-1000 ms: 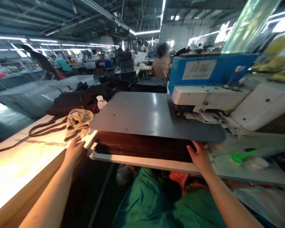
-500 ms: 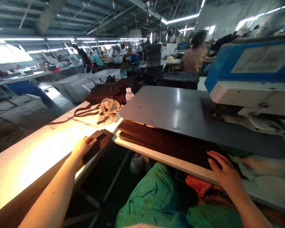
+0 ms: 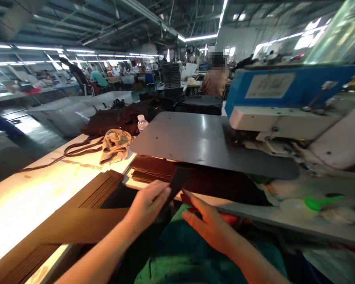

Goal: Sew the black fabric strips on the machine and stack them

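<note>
My left hand (image 3: 148,205) and my right hand (image 3: 208,223) meet in front of me, both gripping one dark brown flat piece (image 3: 177,179) that stands tilted between them. Just beyond it a stack of the same dark pieces (image 3: 213,181) lies under a grey metal plate (image 3: 201,140) of a sewing machine (image 3: 284,118). A second fanned stack of dark pieces (image 3: 100,189) lies on the light table (image 3: 23,193) to my left.
A beige cloth (image 3: 116,145), dark straps (image 3: 79,146), a water bottle (image 3: 142,122) and dark fabric heaps lie at the table's far end. A green-handled tool (image 3: 316,203) rests at right. A seated person (image 3: 214,79) and others work beyond.
My left hand left the stack on the left table and my right hand left the stack under the plate; both came together in front, now holding one dark piece.
</note>
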Motion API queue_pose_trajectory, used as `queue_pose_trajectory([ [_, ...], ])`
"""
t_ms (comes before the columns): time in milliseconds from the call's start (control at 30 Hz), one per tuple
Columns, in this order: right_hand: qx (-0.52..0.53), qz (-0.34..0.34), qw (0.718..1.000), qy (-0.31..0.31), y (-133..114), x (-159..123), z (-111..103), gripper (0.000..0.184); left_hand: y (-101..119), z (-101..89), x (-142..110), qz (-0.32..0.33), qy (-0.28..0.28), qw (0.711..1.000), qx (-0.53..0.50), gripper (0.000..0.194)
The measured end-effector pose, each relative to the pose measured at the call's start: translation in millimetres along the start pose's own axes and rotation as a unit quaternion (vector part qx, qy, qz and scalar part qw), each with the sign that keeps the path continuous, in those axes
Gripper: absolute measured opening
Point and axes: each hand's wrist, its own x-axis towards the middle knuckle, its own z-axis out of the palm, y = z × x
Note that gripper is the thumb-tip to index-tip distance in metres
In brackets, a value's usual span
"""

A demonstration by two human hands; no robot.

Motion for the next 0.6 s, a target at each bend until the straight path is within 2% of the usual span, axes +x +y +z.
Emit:
queue_pose_trajectory([
  [100,0.067,0.017,0.996,0.060,0,3,2,0.031,30,42.5,10,0.064,-0.059,0.989,-0.123,0.032],
  [200,0.097,0.038,0.985,0.140,11,0,-16,0.032,37,62.1,19,0.099,-0.098,0.978,-0.156,0.033],
  [267,0.113,0.039,0.978,0.169,17,-3,-29,0.034,43,59.7,21,0.140,-0.108,0.973,-0.145,0.033],
  [300,0.117,0.040,0.976,0.181,19,-4,-33,0.034,48,54.0,21,0.170,-0.094,0.972,-0.135,0.034],
  [433,0.102,0.062,0.974,0.193,15,-8,-34,0.030,74,18.9,22,0.286,0.058,0.953,-0.083,0.043],
  [467,0.088,0.061,0.977,0.185,11,-10,-33,0.029,78,13.8,25,0.294,0.064,0.951,-0.069,0.042],
  [500,0.075,0.052,0.980,0.175,8,-12,-32,0.029,78,12.4,28,0.290,0.037,0.955,-0.056,0.040],
  [533,0.062,0.040,0.984,0.165,4,-16,-33,0.028,75,14.9,33,0.266,-0.019,0.963,-0.044,0.037],
  [600,0.052,0.019,0.984,0.169,-5,-25,-41,0.026,59,28.9,41,0.169,-0.181,0.969,-0.021,0.034],
])
